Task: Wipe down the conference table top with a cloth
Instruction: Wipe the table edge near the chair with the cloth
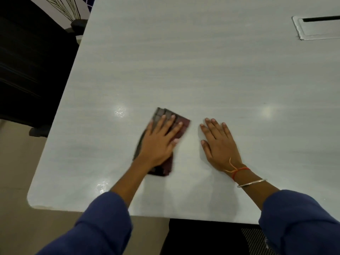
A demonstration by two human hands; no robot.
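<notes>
A folded dark maroon checked cloth (181, 124) lies flat on the pale grey conference table top (184, 67), near its front left corner. My left hand (160, 140) presses down on the cloth with straight, spread fingers and covers most of it. My right hand (220, 144) rests flat on the bare table just to the right of the cloth, fingers straight, holding nothing. That wrist wears a red thread and a metal bangle.
A recessed cable hatch (318, 28) sits in the table at the far right. A black office chair (27, 70) stands along the table's left edge. Another dark chair (207, 236) is below the front edge. Wet glints (119, 110) show on the surface left of the cloth.
</notes>
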